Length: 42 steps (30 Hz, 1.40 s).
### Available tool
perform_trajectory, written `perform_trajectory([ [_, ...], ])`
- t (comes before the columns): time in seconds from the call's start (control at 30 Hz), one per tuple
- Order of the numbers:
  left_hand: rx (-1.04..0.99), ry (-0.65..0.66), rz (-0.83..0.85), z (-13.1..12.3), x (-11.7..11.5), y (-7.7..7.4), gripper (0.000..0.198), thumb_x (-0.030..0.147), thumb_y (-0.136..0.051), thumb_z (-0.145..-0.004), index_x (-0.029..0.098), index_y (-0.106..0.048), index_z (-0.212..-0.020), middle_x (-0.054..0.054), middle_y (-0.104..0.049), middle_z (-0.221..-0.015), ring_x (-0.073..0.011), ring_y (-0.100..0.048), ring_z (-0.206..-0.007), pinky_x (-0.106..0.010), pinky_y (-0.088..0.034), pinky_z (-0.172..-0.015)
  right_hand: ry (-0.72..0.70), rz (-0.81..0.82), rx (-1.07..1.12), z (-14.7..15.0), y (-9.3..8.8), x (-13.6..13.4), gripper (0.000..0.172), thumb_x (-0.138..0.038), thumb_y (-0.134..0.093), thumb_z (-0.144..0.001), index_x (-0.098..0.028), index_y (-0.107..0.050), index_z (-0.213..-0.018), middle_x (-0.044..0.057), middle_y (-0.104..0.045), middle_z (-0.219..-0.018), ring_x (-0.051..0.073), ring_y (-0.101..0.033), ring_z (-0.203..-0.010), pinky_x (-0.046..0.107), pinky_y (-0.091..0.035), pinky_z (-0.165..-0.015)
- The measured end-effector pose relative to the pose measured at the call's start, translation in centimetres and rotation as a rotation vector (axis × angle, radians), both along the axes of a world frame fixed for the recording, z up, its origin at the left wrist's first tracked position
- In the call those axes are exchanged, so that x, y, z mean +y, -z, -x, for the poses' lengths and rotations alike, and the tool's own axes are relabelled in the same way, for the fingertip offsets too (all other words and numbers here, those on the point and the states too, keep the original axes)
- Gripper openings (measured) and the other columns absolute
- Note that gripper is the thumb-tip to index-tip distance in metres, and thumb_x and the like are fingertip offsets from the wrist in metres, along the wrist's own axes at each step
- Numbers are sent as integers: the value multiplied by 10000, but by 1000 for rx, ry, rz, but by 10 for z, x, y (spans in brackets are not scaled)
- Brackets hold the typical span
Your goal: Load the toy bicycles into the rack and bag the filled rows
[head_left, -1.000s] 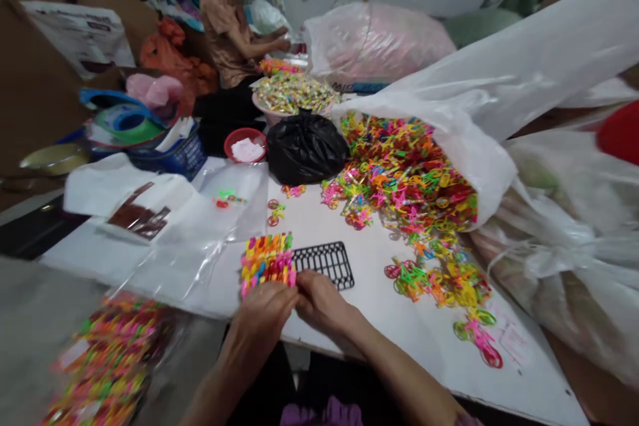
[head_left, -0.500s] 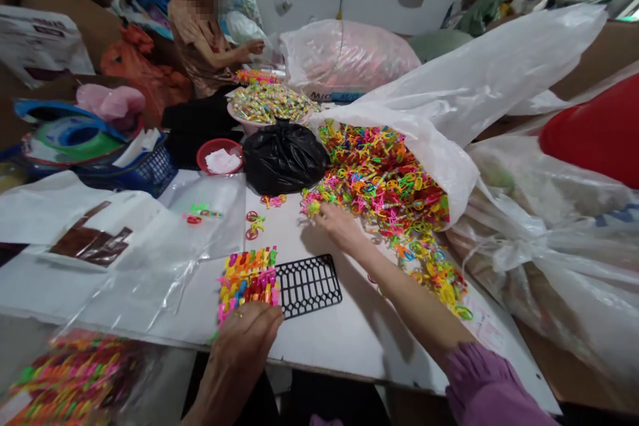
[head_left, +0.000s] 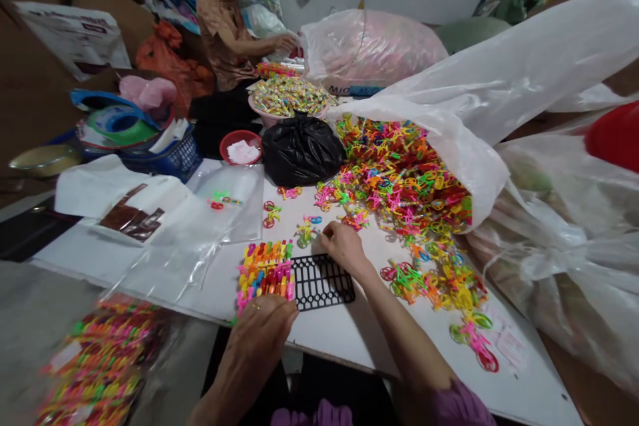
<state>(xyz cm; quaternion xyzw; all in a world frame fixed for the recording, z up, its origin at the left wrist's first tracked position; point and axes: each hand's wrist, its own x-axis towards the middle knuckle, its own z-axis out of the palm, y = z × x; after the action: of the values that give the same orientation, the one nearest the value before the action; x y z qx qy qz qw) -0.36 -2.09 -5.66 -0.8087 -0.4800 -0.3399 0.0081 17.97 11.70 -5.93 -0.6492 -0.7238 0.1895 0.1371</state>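
Observation:
A black plastic grid rack point(head_left: 324, 283) lies on the white table in front of me. Its left half is covered by rows of colourful plastic pieces point(head_left: 267, 269); the right half shows bare slots. My left hand point(head_left: 264, 329) is closed over the near edge of the filled half, its thumb hidden. Above the rack's far edge, my right hand point(head_left: 343, 247) pinches a small toy bicycle point(head_left: 305, 233) with yellow, green and blue parts. More toy bicycles point(head_left: 399, 176) spill in a heap from a large white plastic bag point(head_left: 479, 173) beyond my right hand.
A black tied bag point(head_left: 302, 150) and a red bowl point(head_left: 240, 146) with white slips stand behind the rack. Clear plastic sheets point(head_left: 174, 259) cover the table's left. Packed colourful bundles point(head_left: 100, 359) lie low at left. A co-worker point(head_left: 229, 40) sits at the back beside a heaped basin point(head_left: 292, 96).
My right hand has come from the heap's edge towards the rack, carrying the toy bicycle. My left hand stays on the rack. The view has shifted, and the co-worker's arm has reached to the right.

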Motion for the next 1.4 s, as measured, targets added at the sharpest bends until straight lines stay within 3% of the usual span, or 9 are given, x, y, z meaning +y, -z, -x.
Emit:
perform_trajectory([
  [0.1,-77,-91,4,-1,9,-18,130,208,-543,-834,216,-596,-952,-23,-636,-890,-140,-591,-871,-265,-476,-817,32,-4,369,5,5,-17,167,-298,-554,-759,-182,-586,-876,-1,-628,-759,115,-548,-619,215,-385,-581],
  [0.23,-196,-209,139,2,58,-50,400,329,-635,-750,183,-553,-1113,-92,-558,-1118,-223,-513,-1076,-377,-437,-922,-46,131,686,7,10,-43,164,-310,-556,-746,-161,-569,-814,-30,-546,-666,99,-470,-567,200,-356,-530],
  [0.37,-273,137,690,-4,103,-74,481,351,-675,-668,204,-561,-1112,-49,-596,-1111,-210,-560,-1013,-352,-463,-868,-223,199,717,0,-13,-56,155,-307,-569,-758,-161,-570,-811,-35,-512,-650,95,-429,-576,194,-323,-525],
  [0.47,-342,268,886,-12,107,-83,335,321,-656,-677,189,-603,-981,-7,-655,-906,-169,-605,-857,-298,-477,-783,-324,221,655,-7,-34,-61,135,-297,-580,-757,-165,-551,-757,-47,-452,-610,89,-391,-566,192,-282,-509],
  [0.67,-381,198,820,-10,89,-79,303,274,-639,-681,196,-600,-972,4,-656,-908,-150,-592,-857,-276,-463,-776,-325,267,640,1,-35,-66,147,-280,-582,-749,-171,-489,-718,-60,-394,-579,78,-346,-543,195,-238,-487],
  [1.0,-824,146,1067,-13,71,-84,329,249,-640,-649,170,-597,-965,-30,-653,-853,-145,-619,-764,-275,-497,-694,-461,609,928,0,-49,-73,350,-425,-646,-725,-170,-428,-626,-82,-336,-534,53,-288,-497,202,-237,-473],
  [1.1,-892,76,1054,-14,68,-77,409,270,-670,-634,168,-589,-1022,-28,-640,-849,-142,-615,-754,-268,-491,-681,-303,489,1014,-4,-49,-72,289,-407,-644,-734,-162,-545,-851,-60,-439,-628,62,-360,-533,195,-287,-495],
  [1.2,-949,34,999,-14,67,-66,461,264,-699,-612,179,-572,-1047,11,-617,-766,-120,-603,-689,-244,-480,-646,-136,303,1015,-2,-54,-72,391,-382,-643,-737,-192,-539,-1062,-21,-532,-783,79,-447,-597,200,-354,-539],
  [1.4,-1095,-72,996,-19,65,-52,316,267,-738,-540,151,-604,-802,6,-648,-703,-118,-593,-636,-227,-467,-617,-32,71,772,12,-65,-80,216,-368,-598,-775,-175,-621,-870,-14,-559,-666,105,-475,-603,217,-375,-560],
])
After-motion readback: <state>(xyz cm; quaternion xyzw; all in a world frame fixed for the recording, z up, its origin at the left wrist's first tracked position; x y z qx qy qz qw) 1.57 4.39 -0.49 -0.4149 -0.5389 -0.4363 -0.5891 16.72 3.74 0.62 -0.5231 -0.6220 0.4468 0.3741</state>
